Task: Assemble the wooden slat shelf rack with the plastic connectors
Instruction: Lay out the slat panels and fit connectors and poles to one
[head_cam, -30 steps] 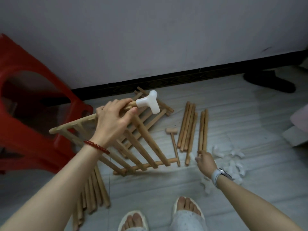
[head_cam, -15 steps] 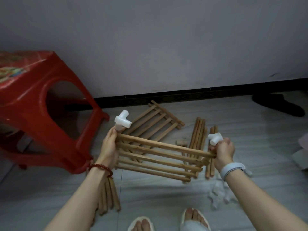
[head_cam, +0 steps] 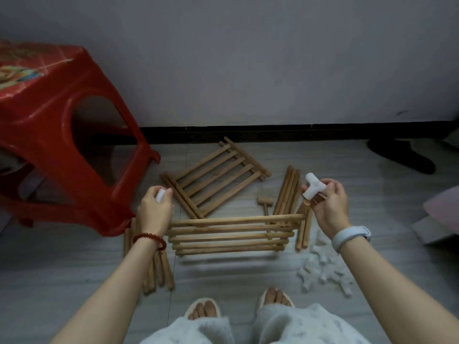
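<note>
A wooden slat panel (head_cam: 233, 234) hangs level between my hands, its slats running left to right. My left hand (head_cam: 154, 211) grips its left end, fingers curled round a white plastic connector (head_cam: 160, 194) that mostly hides inside the fist. My right hand (head_cam: 329, 203) pinches a white T-shaped connector (head_cam: 313, 187) at the panel's upper right corner. A second slat panel (head_cam: 215, 178) lies flat on the floor behind.
A red plastic stool (head_cam: 57, 135) stands at the left. Loose wooden rods (head_cam: 288, 192) lie right of centre, more rods (head_cam: 156, 269) under my left wrist. A small wooden mallet (head_cam: 265, 203) lies between. White connectors (head_cam: 325, 269) are heaped at the lower right. My feet are below.
My right hand picked up a connector and came to the panel's right end. The panel swung from a tilt to level and dropped lower in front of me.
</note>
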Available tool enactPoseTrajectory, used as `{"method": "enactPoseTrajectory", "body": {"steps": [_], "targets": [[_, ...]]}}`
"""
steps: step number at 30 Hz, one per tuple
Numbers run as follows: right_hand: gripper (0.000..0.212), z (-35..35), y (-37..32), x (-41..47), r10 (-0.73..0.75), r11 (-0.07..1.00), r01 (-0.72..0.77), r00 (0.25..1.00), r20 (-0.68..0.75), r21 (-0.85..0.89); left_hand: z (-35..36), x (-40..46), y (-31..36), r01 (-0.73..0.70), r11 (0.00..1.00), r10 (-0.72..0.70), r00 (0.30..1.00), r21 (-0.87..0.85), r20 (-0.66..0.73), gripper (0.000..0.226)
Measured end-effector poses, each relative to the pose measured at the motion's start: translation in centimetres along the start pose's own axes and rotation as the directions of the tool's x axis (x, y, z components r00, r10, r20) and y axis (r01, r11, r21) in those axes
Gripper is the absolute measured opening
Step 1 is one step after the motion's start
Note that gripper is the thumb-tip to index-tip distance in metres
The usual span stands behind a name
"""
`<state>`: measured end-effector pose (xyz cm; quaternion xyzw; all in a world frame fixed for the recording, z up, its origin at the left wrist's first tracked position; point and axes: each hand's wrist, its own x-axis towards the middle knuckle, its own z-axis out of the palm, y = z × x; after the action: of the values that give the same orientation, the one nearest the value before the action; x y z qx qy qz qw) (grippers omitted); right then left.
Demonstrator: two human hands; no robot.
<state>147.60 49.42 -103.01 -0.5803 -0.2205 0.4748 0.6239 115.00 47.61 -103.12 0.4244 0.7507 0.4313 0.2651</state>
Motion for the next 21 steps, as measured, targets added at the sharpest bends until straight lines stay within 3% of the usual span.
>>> {"method": "enactPoseTrajectory", "body": {"steps": [2,13,17,21], "targets": [[0.028,-0.6,-0.9,0.2,0.009,1.000,-0.008,0.999,0.031,-0.002,0.2,-0.1,-0.1,-0.001,1.000,0.001,1.000,0.002,-0.016,0.011],[0.029,-0.9,-0.9,-0.6,-0.007,0.904,0.088,0.981,0.192,-0.418,0.5,-0.7,-0.2,0.018,0.999,-0.020,0.998,-0.043,-0.059,0.018],[0.021,-0.3,-1.2,-1.4,-0.053,0.709,0.168,0.981,0.186,-0.685,0.6,-0.5,-0.1,0.021,0.999,-0.023,0.998,-0.043,-0.058,0.025],[0.045,0.8,-1.6,-2.1,-0.127,0.534,0.204,0.979,0.160,-0.821,0.6,-0.4,-0.3,0.011,0.999,-0.013,0.999,-0.034,-0.039,0.030]]}}
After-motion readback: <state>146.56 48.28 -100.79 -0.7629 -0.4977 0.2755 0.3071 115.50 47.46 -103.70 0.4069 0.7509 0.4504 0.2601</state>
